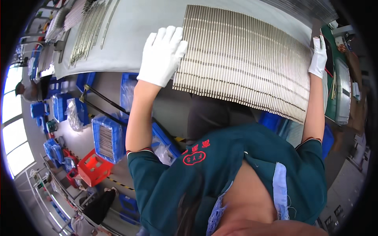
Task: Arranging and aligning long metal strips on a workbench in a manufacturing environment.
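Note:
A wide row of thin shiny metal rods [244, 63] lies side by side on the light-coloured table in front of me, their near ends reaching over its edge. My left hand [162, 55], in a white glove, rests flat beside the row's left side. Its fingers are stretched out, and the thumb side touches the outermost rod. At the row's right side is my right hand [319, 57], gloved in white too, with fingers extended along the edge. Part of that palm is hidden from view. Neither hand is wrapped around anything.
Loose rods [89, 33] lie at the table's far left. Left of me on the floor stand a blue crate [107, 138] filled with rods and a red crate [95, 168]. A green surface [341, 92] adjoins on the right. Other people [33, 91] are at the far left.

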Action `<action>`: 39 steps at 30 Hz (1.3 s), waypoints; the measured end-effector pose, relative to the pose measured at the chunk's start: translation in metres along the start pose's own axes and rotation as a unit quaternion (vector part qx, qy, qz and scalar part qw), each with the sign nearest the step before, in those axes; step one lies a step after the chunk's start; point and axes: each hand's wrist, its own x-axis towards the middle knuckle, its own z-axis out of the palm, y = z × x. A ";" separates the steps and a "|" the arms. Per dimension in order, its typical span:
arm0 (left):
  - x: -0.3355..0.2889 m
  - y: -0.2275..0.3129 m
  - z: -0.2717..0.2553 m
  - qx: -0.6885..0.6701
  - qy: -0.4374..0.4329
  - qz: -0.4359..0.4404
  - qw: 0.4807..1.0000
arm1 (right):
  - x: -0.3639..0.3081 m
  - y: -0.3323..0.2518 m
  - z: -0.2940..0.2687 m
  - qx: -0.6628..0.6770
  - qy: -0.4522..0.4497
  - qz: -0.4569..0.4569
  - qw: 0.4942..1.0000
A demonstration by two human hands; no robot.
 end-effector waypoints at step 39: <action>0.015 0.017 0.009 -0.067 0.059 0.135 0.987 | 0.012 0.023 0.000 -0.023 -0.026 -0.027 0.999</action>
